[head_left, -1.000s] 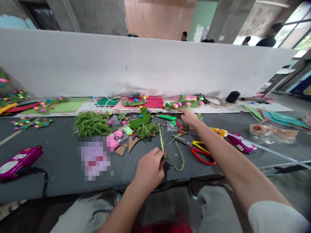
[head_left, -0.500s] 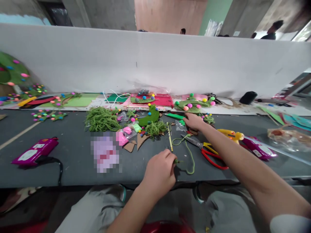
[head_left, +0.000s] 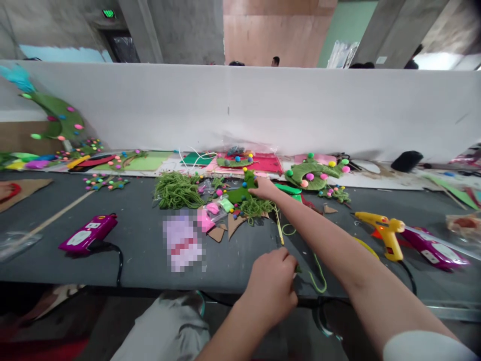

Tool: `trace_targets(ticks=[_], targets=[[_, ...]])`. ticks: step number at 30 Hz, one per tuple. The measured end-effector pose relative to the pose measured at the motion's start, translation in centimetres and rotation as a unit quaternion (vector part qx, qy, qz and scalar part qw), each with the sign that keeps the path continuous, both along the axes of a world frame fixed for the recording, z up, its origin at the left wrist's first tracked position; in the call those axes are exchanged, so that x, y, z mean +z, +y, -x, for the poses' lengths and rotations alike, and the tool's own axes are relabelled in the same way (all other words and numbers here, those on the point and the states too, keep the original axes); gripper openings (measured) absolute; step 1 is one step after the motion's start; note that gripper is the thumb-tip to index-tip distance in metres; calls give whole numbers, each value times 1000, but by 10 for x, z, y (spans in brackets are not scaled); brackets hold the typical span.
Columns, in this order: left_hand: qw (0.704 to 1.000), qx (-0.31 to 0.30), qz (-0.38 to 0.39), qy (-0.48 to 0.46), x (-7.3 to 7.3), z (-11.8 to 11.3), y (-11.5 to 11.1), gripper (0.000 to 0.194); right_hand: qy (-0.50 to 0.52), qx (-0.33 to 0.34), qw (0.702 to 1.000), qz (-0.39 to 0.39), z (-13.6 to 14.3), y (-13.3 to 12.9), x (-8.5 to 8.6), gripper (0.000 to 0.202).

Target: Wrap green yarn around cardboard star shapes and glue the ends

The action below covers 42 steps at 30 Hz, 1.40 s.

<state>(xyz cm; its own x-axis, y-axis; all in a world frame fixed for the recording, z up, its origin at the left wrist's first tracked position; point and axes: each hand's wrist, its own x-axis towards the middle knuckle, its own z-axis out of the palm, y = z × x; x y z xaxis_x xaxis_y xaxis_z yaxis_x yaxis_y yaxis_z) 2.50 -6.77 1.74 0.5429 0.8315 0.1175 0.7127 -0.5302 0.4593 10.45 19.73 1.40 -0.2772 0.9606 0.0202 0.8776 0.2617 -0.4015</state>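
Observation:
Near the table's front edge my left hand (head_left: pixel 276 281) is closed round a small green piece, mostly hidden by the fingers. A strand of green yarn (head_left: pixel 319 276) curls on the table just right of it. My right hand (head_left: pixel 263 189) reaches across to the middle pile, its fingers at the right edge of a green felt crescent (head_left: pixel 237 194) with small pompoms; whether they grip it cannot be made out. Below those fingers lies loose green yarn (head_left: pixel 256 206), and a yellow stick (head_left: pixel 279 226) points towards my left hand.
A yellow glue gun (head_left: pixel 385 231) stands at the right by a purple device (head_left: pixel 432 248). Another purple device (head_left: pixel 89 234) lies left. Green yarn (head_left: pixel 178 190), pink packets (head_left: pixel 210 213) and pompom-covered felt pieces (head_left: pixel 313 173) sit along the back. Behind rises a white partition (head_left: pixel 169 108).
My right hand has moved left, from the green item right of the pile to the felt crescent. My left hand stays closed near the front edge. The view has shifted, and my right forearm now covers the scissors.

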Motion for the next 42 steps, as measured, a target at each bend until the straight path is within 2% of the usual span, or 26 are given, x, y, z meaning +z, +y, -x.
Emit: trace_targets(ticks=[7, 10, 13, 15, 18, 22, 28, 35, 42], targets=[[1000, -3, 3, 2, 0, 1, 0, 24, 62, -12, 994, 84, 1, -2, -16, 38], [1000, -3, 7, 4, -1, 0, 0, 22, 69, 11, 991, 114, -5, -4, -11, 39], [1000, -3, 10, 8, -1, 0, 0, 19, 51, 43, 988, 137, -22, 2, 3, 36], [1000, -2, 12, 8, -1, -1, 0, 18, 34, 40, 992, 115, -33, 11, 13, 34], [1000, 0, 17, 4, -2, -2, -1, 16, 6, 0, 1000, 27, -42, 31, 21, 36], [999, 4, 38, -14, -9, -3, 0, 20, -46, -22, 997, -58, -43, 62, 15, 37], [996, 18, 77, -30, -15, -3, 5, 28, -149, 27, 986, -71, -44, 95, 5, 37], [995, 0, 97, -23, -13, -8, 6, 31, -223, 99, 963, -111, -35, 102, 10, 36], [997, -26, 76, 12, -29, -15, 9, 23, -261, 126, 947, -138, -29, 102, 6, 36]])
